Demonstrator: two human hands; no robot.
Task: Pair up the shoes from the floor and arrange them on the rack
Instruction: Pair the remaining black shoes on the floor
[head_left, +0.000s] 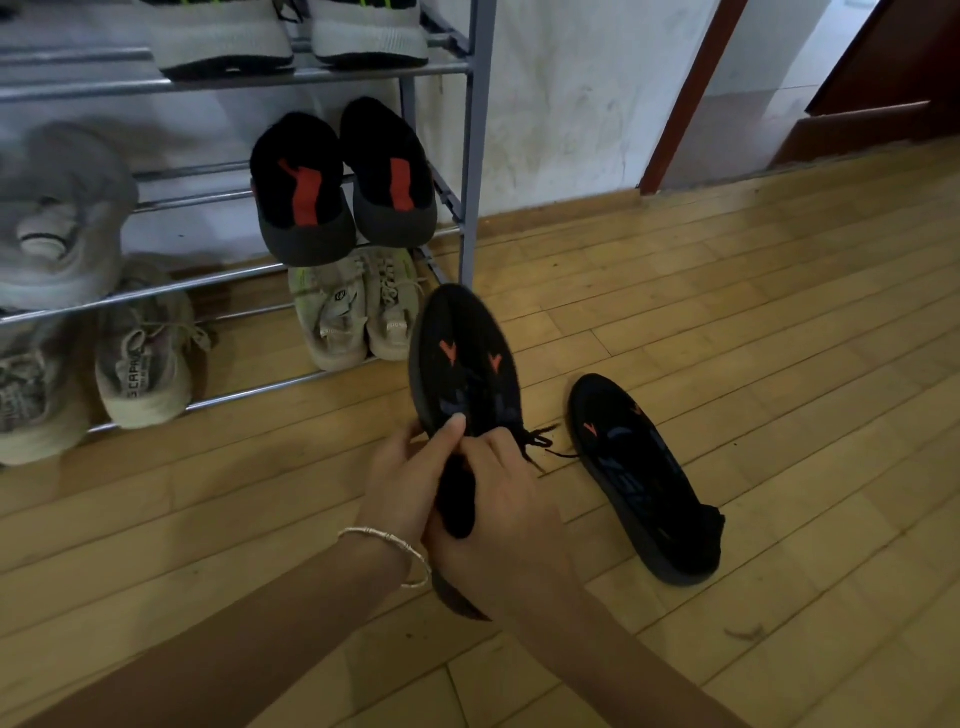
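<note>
While both hands grip one shoe, its mate lies alone.
Left hand (402, 480): closed on held black shoe (462, 364).
Right hand (498, 499): closed on it too.
Second black shoe (641, 475): floor (779, 338), at 3 o'clock.
Rack (475, 145): 11 o'clock, other pairs shelved.

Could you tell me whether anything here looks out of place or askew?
Yes: one black shoe lies alone on the floor, tipped on its side beside the rack. Its mate is held in both hands, left hand and right hand.
</note>
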